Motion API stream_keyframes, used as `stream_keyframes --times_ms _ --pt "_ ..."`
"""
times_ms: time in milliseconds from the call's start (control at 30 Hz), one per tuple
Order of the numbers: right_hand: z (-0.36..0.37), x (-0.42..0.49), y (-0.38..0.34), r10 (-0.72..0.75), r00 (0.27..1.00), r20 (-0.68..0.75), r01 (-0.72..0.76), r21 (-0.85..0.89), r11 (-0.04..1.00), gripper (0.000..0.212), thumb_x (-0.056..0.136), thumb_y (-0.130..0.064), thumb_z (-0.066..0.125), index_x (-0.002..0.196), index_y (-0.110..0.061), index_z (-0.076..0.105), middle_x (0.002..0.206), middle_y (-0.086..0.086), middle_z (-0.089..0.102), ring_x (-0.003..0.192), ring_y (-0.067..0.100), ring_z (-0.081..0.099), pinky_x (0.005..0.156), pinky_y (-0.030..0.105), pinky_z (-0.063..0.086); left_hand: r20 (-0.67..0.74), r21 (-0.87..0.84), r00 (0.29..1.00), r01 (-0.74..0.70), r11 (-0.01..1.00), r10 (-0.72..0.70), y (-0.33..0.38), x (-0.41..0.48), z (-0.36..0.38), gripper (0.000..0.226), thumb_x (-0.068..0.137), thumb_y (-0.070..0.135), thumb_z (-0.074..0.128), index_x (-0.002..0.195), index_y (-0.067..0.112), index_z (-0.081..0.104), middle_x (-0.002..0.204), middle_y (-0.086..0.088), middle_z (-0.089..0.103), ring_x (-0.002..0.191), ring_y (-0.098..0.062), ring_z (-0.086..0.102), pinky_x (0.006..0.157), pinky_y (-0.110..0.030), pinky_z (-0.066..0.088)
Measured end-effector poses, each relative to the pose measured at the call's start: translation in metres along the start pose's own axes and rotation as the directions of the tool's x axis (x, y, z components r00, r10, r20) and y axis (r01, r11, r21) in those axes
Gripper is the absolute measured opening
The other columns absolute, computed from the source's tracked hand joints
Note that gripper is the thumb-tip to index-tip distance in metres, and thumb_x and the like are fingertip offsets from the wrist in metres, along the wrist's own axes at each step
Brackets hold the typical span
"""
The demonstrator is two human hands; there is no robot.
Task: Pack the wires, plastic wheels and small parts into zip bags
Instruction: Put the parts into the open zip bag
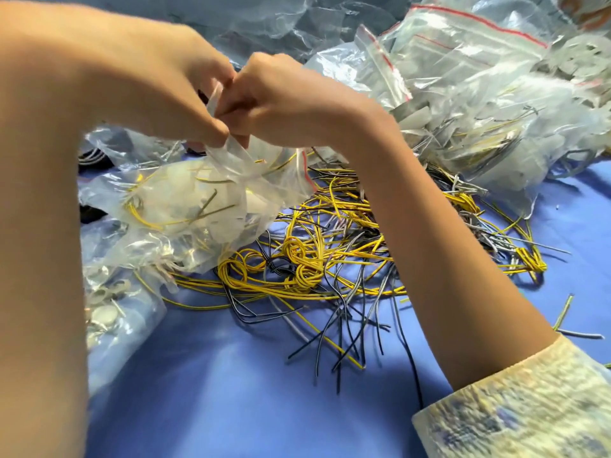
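At the far left, packed bags (109, 312) holding round pale parts lie on the blue surface (231, 375). Above them the left hand (185, 94) pinches the mouth of a clear zip bag (198, 200), its grip narrow on the thin film. The bag hangs from its mouth down and to the left, its long axis slanting that way, with yellow wires and pale pieces inside. Its lower end seems to rest on the packed bags. The right hand (291, 104) pinches the same mouth, touching the left. The film looks light, limp and slippery, so the seal strip seems the surest hold. Below, loose wires (314, 259), yellow, black and grey, lie tangled and point every way. They look springy, best gathered mid-length as a bundle. At right sits a heap of filled bags (479, 94).
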State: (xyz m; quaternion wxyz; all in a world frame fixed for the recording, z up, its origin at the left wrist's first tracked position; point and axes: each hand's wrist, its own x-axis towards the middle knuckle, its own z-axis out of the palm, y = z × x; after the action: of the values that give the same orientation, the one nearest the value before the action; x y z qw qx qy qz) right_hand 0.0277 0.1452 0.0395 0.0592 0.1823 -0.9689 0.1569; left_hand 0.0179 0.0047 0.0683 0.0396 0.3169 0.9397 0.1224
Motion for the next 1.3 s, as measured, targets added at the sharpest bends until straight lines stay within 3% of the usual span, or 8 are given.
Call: stream_keyframes --times_ms 133,300,500,700,833,1000,1133,1300 --pt "-0.007 -0.004 -0.001 0.009 0.999 0.032 -0.011 0.068 0.998 0.037 0.088 -0.009 0.043 0.109 -0.020 0.072 0.095 -0.005 0.071 0.085 0.005 0.059 0.078 0.018 0.043 -0.014 0.007 1.000 0.002 1.000 -0.002 -0.001 -0.003 -0.003 0.027 0.075 0.015 0.068 0.092 0.035 0.063 0.042 0.028 0.051 0.041 0.000 0.050 0.052 -0.026 0.031" --pt "-0.008 -0.005 0.005 -0.010 0.996 0.088 -0.001 0.128 0.992 0.039 0.092 -0.004 0.045 0.117 -0.024 0.067 0.088 -0.009 0.067 0.063 -0.009 0.056 0.062 0.003 0.038 -0.004 -0.013 1.000 0.010 1.000 -0.010 -0.009 -0.002 -0.002 0.034 0.076 0.023 0.068 0.105 0.038 0.061 0.050 0.037 0.050 0.045 0.009 0.050 0.051 -0.026 0.032" --pt "-0.005 -0.008 0.013 0.049 0.991 0.125 -0.082 0.275 0.958 0.014 0.091 -0.009 0.057 0.102 -0.005 0.064 0.081 -0.001 0.073 0.064 0.011 0.071 0.066 0.026 0.058 -0.017 -0.028 1.000 0.021 0.999 -0.021 -0.014 0.005 0.001 0.044 0.074 0.026 0.071 0.115 0.039 0.058 0.050 0.033 0.052 0.043 0.000 0.045 0.052 -0.026 0.034" --pt "-0.002 -0.004 0.022 0.159 0.987 0.029 -0.161 0.129 0.978 0.025 0.092 -0.021 0.057 0.080 -0.006 0.073 0.061 -0.004 0.068 0.043 -0.003 0.054 0.049 0.010 0.042 -0.050 -0.013 0.999 -0.014 1.000 0.013 -0.014 0.008 0.006 0.054 0.069 0.030 0.067 0.120 0.042 0.056 0.052 0.013 0.049 0.054 -0.002 0.047 0.058 -0.029 0.036" --pt "-0.005 -0.001 0.027 0.175 0.976 -0.128 -0.131 0.290 0.948 0.023 0.093 -0.013 0.053 0.086 -0.003 0.072 0.066 0.001 0.068 0.048 -0.002 0.055 0.053 0.012 0.042 -0.059 0.038 0.998 -0.016 0.999 0.018 -0.008 0.009 0.004 0.063 0.064 0.033 0.057 0.127 0.042 0.051 0.059 0.010 0.049 0.057 0.000 0.045 0.054 -0.025 0.034" --pt "-0.003 -0.006 0.022 0.028 0.973 0.227 -0.117 0.387 0.915 0.023 0.095 -0.003 0.046 0.113 0.004 0.058 0.089 0.003 0.061 0.079 0.008 0.062 0.082 0.029 0.055 -0.138 -0.030 0.990 0.013 0.999 -0.017 -0.009 0.009 0.004 0.044 0.073 0.030 0.054 0.117 0.034 0.057 0.049 0.006 0.057 0.053 -0.001 0.049 0.054 -0.025 0.033" --pt "-0.002 -0.010 0.021 -0.003 0.916 0.401 -0.100 0.237 0.966 0.028 0.092 -0.001 0.046 0.069 -0.017 0.045 0.068 -0.003 0.041 0.063 0.004 0.044 0.066 0.024 0.046 -0.146 -0.060 0.988 0.032 0.998 -0.041 -0.008 0.011 0.005 0.035 0.079 0.017 0.057 0.112 0.028 0.058 0.042 0.019 0.053 0.044 0.005 0.049 0.052 -0.025 0.031" --pt "-0.005 -0.011 0.023 -0.013 0.904 0.427 -0.010 0.052 0.999 0.028 0.082 -0.001 0.050 0.060 -0.017 0.044 0.056 -0.006 0.038 0.047 0.003 0.033 0.045 0.016 0.028 -0.156 -0.071 0.988 0.008 0.997 -0.019 -0.001 0.009 0.006 0.038 0.079 0.014 0.055 0.111 0.033 0.060 0.046 0.007 0.049 0.046 -0.002 0.047 0.050 -0.026 0.029"
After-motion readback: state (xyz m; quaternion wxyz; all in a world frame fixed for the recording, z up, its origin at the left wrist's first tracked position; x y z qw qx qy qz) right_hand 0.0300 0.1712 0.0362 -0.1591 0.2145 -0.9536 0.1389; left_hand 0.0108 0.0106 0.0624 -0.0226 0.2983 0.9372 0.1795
